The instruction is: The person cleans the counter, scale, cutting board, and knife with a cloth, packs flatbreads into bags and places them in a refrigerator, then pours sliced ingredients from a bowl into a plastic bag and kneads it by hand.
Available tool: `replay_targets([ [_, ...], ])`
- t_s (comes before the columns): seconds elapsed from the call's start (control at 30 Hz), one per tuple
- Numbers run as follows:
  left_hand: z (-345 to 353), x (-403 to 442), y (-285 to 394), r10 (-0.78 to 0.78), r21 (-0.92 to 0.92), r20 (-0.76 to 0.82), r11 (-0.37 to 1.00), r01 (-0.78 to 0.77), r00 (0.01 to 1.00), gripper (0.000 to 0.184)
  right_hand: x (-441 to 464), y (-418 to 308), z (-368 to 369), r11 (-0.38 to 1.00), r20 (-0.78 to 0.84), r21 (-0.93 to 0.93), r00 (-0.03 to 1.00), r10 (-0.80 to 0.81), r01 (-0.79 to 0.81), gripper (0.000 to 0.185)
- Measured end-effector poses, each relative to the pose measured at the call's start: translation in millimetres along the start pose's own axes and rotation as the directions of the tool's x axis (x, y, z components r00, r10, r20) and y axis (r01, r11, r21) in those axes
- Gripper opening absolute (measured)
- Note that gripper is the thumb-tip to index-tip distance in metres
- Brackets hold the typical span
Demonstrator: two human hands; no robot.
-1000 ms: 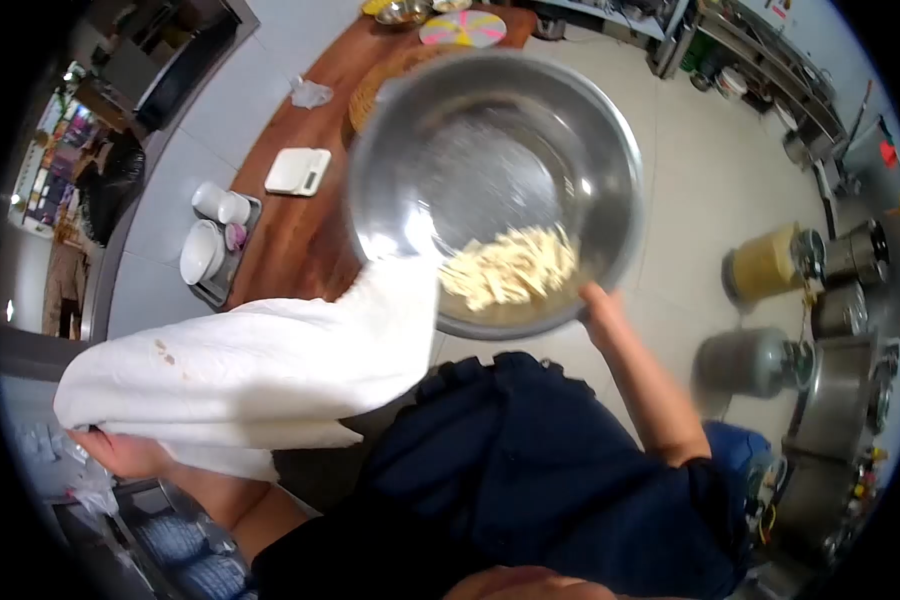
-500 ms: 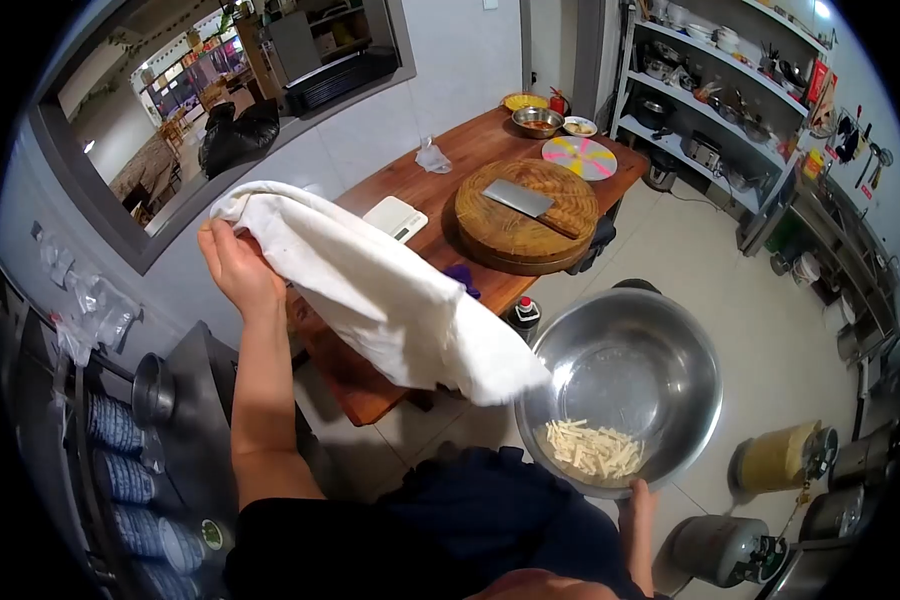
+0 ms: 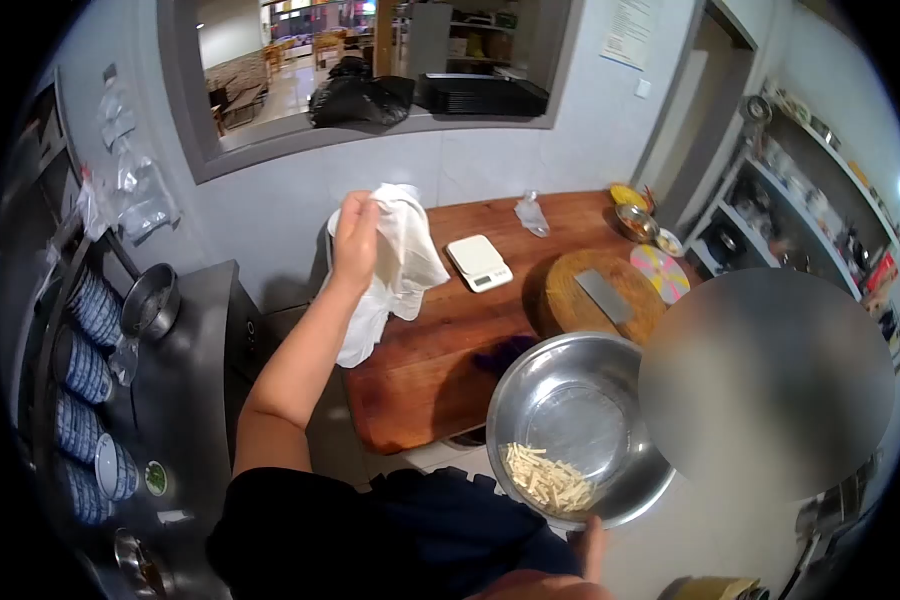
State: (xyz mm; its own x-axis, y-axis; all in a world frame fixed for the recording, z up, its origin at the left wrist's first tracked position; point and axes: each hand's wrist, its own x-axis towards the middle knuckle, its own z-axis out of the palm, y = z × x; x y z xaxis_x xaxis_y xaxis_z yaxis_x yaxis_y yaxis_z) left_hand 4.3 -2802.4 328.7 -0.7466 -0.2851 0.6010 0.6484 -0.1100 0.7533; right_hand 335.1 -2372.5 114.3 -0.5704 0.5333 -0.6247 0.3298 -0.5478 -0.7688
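Raised over the table's left part, my left hand [image 3: 355, 243] is closed on a white cloth [image 3: 406, 240], which hangs down in folds on both sides of the fist. My right hand [image 3: 590, 545] grips the near rim of a large stainless steel bowl [image 3: 600, 385]; its fingers are partly hidden below the rim. Pale cut strips [image 3: 548, 480] lie in the bowl's near left side. The bowl is tilted toward me in front of the table. Beyond it, a cleaver [image 3: 603, 296] rests on a round wooden chopping block [image 3: 570, 278].
On the wooden table [image 3: 410, 400] are a white kitchen scale [image 3: 478, 262], a plastic bag [image 3: 532, 214] and a colourful plate [image 3: 660, 272]. A steel counter [image 3: 195, 400] with stacked bowls [image 3: 77, 420] stands at left. A round blurred patch covers the right side.
My view has turned left. The cloth, spread toward the bowl before, now hangs over the table's left end in my left hand. My right hand still holds the bowl.
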Motion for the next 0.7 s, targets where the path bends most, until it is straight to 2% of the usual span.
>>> replay_targets([
  [0.07, 19, -24, 38, -0.053, -0.120, 0.005, 0.991, 0.053, 0.999, 0.016, 6, -9, -4, 0.989, 0.091, -0.140, 0.995, -0.028, 0.040, 0.022],
  [0.1, 18, -35, 45, -0.125, -0.107, -0.020, 0.987, 0.122, 0.992, 0.016, 8, -11, -7, 0.977, 0.133, -0.203, 0.990, -0.036, 0.063, 0.021],
  [0.17, 15, -62, 33, -0.265, -0.097, -0.071, 0.961, 0.258, 0.962, 0.016, 11, -21, -12, 0.980, 0.224, -0.182, 0.974, -0.033, 0.075, 0.022],
  [0.23, -12, -112, -13, -0.469, 0.023, -0.031, 0.882, 0.470, 0.882, 0.015, 18, -24, -22, 0.950, 0.325, -0.232, 0.937, -0.126, 0.208, 0.022],
  [0.3, -20, -182, -44, -0.606, 0.199, -0.026, 0.776, 0.598, 0.795, 0.015, 33, -26, -36, 0.912, 0.423, -0.271, 0.889, -0.174, 0.307, 0.019],
  [0.33, -16, -215, -42, -0.634, 0.209, -0.044, 0.750, 0.628, 0.772, 0.011, 52, -24, -39, 0.891, 0.471, -0.295, 0.864, -0.178, 0.344, 0.016],
  [0.4, -6, -279, -42, -0.667, 0.216, -0.098, 0.710, 0.670, 0.738, 0.014, 32, -54, -31, 0.937, 0.475, -0.263, 0.876, -0.083, 0.231, 0.015],
  [0.43, -8, -310, -52, -0.670, 0.215, -0.137, 0.699, 0.682, 0.730, 0.015, 14, -73, -16, 0.988, 0.367, -0.152, 0.926, 0.086, -0.032, 0.014],
  [0.47, -13, -339, -63, -0.622, 0.297, -0.182, 0.704, 0.646, 0.762, 0.018, 16, -78, -10, 0.992, 0.376, -0.117, 0.922, 0.096, -0.055, 0.013],
  [0.5, 2, -353, -33, -0.606, 0.410, -0.266, 0.633, 0.657, 0.750, 0.020, 25, -76, -7, 0.991, 0.389, -0.104, 0.914, 0.117, -0.083, 0.013],
  [0.57, -9, -408, -47, -0.667, 0.291, -0.384, 0.569, 0.769, 0.639, 0.023, 51, -77, -8, 0.975, 0.422, -0.204, 0.890, 0.172, -0.092, 0.019],
  [0.6, -5, -422, -38, -0.643, 0.280, -0.498, 0.515, 0.810, 0.581, 0.026, 64, -76, -9, 0.970, 0.441, -0.243, 0.892, 0.100, 0.012, 0.029],
  [0.63, -2, -434, -26, -0.614, 0.260, -0.597, 0.461, 0.848, 0.517, 0.030, 86, -73, -12, 0.966, 0.452, -0.243, 0.872, 0.190, -0.085, 0.039],
  [0.67, 3, -428, 8, -0.783, -0.048, -0.476, 0.479, 0.877, 0.401, 0.036, 85, -76, -9, 0.965, 0.473, -0.261, 0.867, 0.156, -0.031, 0.026],
  [0.7, 13, -427, 41, -0.858, -0.193, -0.422, 0.402, 0.895, 0.294, 0.038, 78, -84, -8, 0.958, 0.486, -0.286, 0.865, 0.124, 0.023, 0.017],
])
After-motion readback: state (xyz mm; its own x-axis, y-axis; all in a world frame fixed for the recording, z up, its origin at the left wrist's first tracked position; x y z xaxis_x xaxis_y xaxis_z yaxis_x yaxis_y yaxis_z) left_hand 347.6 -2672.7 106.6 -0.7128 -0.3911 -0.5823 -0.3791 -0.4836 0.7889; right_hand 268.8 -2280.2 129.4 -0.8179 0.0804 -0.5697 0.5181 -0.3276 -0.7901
